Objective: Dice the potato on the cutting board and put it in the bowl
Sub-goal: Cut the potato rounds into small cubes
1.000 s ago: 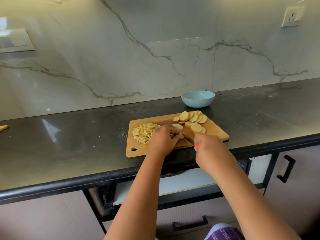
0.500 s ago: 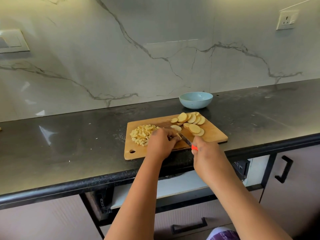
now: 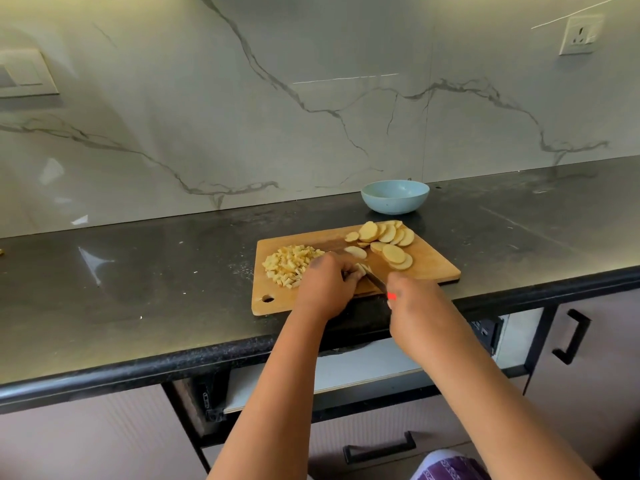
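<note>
Mid-dice, both hands at the near edge of the cutting board (image 3: 436,268), which sits at the tabletop's (image 3: 138,289) front edge. My right hand (image 3: 412,299) is closed round the knife (image 3: 375,279) handle; only an orange bit of the handle shows, blade angled toward the left hand. My left hand (image 3: 327,285) has its fingers curled over a small stack of potato slices (image 3: 361,268), pinning them beside the blade.

Left of that, toward the board's left edge: diced pile (image 3: 289,265), a fair heap. Toward the far right corner of the board: uncut slices (image 3: 388,239), fanned and overlapping, plenty left. My guess is roughly half done on cutting.

Beyond the board's far edge, near the back of the tabletop: blue bowl (image 3: 394,197), apart from the board; no potato visible in it from here.

Next move: continue chopping the pinned stack, fingertips tucked back from the blade, then pull another few slices in. The transfer to the bowl comes later.
</note>
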Demonstrator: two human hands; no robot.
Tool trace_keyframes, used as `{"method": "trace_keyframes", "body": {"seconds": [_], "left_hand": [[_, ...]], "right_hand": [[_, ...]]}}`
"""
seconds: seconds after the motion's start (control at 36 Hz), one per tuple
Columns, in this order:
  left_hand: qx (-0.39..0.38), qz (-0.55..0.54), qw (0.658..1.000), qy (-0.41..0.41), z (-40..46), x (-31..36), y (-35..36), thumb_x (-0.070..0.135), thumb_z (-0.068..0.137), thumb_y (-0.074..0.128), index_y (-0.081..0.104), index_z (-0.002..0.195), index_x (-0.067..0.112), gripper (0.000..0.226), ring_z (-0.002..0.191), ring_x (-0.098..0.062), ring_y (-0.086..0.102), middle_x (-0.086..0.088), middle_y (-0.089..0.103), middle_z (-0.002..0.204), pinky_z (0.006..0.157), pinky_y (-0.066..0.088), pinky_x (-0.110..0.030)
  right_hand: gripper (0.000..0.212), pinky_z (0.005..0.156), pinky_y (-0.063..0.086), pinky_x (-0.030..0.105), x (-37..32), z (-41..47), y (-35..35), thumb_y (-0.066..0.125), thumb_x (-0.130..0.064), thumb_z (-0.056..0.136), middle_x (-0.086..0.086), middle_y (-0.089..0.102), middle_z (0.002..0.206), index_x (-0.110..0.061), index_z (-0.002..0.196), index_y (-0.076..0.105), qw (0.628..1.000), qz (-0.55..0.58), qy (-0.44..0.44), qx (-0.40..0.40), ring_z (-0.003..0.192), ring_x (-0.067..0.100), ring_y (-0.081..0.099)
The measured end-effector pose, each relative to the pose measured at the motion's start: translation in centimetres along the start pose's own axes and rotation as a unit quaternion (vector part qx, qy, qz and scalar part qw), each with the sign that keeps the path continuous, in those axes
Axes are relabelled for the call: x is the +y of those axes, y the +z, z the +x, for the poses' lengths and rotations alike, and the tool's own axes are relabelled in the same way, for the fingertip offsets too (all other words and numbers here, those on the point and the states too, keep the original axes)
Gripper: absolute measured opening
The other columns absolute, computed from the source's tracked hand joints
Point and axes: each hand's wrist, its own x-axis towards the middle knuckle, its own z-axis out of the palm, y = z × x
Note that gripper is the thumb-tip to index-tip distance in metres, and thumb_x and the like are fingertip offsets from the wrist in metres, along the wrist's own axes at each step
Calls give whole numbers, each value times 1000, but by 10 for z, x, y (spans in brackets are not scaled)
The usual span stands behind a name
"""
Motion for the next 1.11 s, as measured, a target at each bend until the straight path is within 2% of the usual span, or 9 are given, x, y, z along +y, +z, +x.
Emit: {"method": "trace_keyframes", "body": {"seconds": [0.11, 0.22, 0.33, 0.44, 0.53, 0.69, 0.83, 0.97, 1.11], "left_hand": [[-9, 12, 1000, -8, -2, -1, 0, 13, 90, 54, 73, 94, 6, 21, 88, -18, 57, 1, 65, 99, 72, 41, -26], [-26, 27, 999, -5, -4, -1, 0, 10, 88, 48, 71, 91, 3, 24, 85, -22, 56, -8, 66, 92, 75, 47, -34], [-13, 21, 1000, 0, -4, -1, 1, 6, 86, 47, 71, 91, 2, 25, 83, -24, 60, -9, 70, 92, 77, 49, -38], [-6, 9, 1000, -3, -6, 1, 1, 5, 88, 48, 75, 93, 6, 27, 83, -19, 60, -2, 71, 96, 73, 48, -28], [-4, 11, 1000, 3, -7, 1, 0, 3, 87, 49, 70, 79, 6, 23, 75, -19, 54, -4, 67, 86, 68, 36, -24], [6, 17, 999, 34, -7, -1, 2, 2, 87, 47, 74, 93, 6, 28, 94, -22, 52, -6, 66, 100, 89, 34, -27], [3, 20, 999, 33, -7, -1, 3, 0, 83, 47, 73, 85, 5, 26, 85, -19, 52, -4, 65, 90, 85, 35, -25], [-7, 6, 1000, -1, -8, 2, 2, 8, 86, 51, 72, 86, 4, 22, 89, -21, 55, -6, 67, 95, 84, 47, -32], [-6, 2, 1000, -11, -9, 4, -1, 14, 89, 55, 74, 91, 4, 21, 82, -23, 61, -6, 70, 93, 73, 50, -29]], "right_hand": [[10, 51, 32, 26, 13, -14, -7, 47, -8, 95, -1, 47, 75, -18, 96, 48, 1000, -19, -10, 12, 65, 12, 45], [6, 49, 32, 27, 14, -13, -5, 47, -11, 96, -1, 50, 72, -17, 93, 47, 997, 24, -32, 69, 61, 11, 49], [10, 45, 28, 23, 11, -12, 4, 47, -11, 97, -6, 47, 70, -20, 94, 44, 997, 28, -35, 65, 59, 5, 44], [9, 44, 27, 25, 7, -12, 11, 39, -12, 98, 0, 48, 71, -19, 92, 38, 998, 6, -29, 52, 57, 11, 43], [10, 44, 23, 25, 0, -11, 12, 34, -11, 100, 0, 46, 71, -19, 92, 35, 999, -3, -22, 40, 57, 10, 40], [14, 45, 26, 25, -10, 9, 15, 33, -5, 96, 0, 47, 74, -17, 91, 38, 999, 11, -25, 25, 60, 11, 40], [16, 45, 26, 23, -18, 22, 13, 34, -3, 97, -3, 40, 72, -16, 96, 42, 999, 1, -38, 11, 65, 13, 43], [15, 55, 38, 27, 1, 1, 10, 40, -2, 92, 1, 53, 85, -17, 89, 42, 999, 39, 0, 7, 74, 17, 52], [5, 46, 32, 20, 32, -12, -1, 52, -19, 98, -3, 54, 73, -21, 95, 55, 996, 80, -33, 19, 59, 9, 48]]}}
